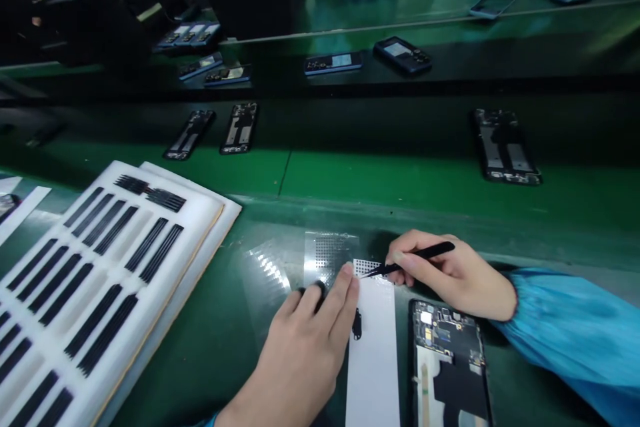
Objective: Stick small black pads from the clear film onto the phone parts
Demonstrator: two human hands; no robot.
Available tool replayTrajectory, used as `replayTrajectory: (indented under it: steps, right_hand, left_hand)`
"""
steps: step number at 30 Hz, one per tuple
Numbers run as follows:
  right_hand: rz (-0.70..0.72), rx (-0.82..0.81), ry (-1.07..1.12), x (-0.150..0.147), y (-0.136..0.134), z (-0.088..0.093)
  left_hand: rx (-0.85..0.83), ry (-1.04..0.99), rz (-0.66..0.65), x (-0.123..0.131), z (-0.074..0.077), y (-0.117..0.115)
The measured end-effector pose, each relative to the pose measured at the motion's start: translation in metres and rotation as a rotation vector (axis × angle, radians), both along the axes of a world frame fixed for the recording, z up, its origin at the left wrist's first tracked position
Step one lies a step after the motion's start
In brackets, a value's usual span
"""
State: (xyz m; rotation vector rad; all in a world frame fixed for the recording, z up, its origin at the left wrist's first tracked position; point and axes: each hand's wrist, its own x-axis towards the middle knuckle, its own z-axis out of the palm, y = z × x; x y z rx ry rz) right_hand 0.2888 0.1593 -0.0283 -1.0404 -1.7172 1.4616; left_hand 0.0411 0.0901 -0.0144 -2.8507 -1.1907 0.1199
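Gently clamp the black tweezers [417, 260] in the right hand [445, 273], tips at the perforated mesh [369, 267] atop the white strip [373, 373]; left hand [300, 347] open, pinning that strip flat.

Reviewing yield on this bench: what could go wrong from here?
The tweezers in the right hand are at the dotted patch on the white strip; a slip might tear or crease it. The small black piece sits right by the left hand, which could knock it. It could then land on the open phone alongside.
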Motion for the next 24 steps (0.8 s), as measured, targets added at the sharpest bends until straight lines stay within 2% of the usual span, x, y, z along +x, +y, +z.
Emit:
replayTrajectory:
  steps: [5, 9, 14, 17, 21, 24]
  right_hand:
    - [0.038, 0.06, -0.022, 0.003, -0.002, -0.001]
    - [0.025, 0.146, -0.055, 0.003, -0.003, 0.001]
    - [0.077, 0.169, -0.069, 0.004, -0.004, 0.005]
    - [0.119, 0.174, -0.11, 0.004, 0.001, 0.01]
    - [0.246, 0.177, -0.196, -0.001, 0.016, 0.023]
    - [0.278, 0.187, -0.257, -0.007, 0.025, 0.032]
  left_hand:
    - [-0.062, 0.038, -0.015, -0.001, 0.001, 0.001]
    - [-0.041, 0.037, -0.032, -0.002, 0.002, 0.001]
    - [-0.054, 0.017, -0.039, 0.0, 0.004, 0.002]
    - [-0.053, 0.003, -0.038, 0.001, 0.005, 0.002]
    - [-0.051, -0.011, -0.046, 0.001, 0.003, 0.001]
    - [-0.028, 0.002, -0.042, 0.002, 0.001, 0.0]
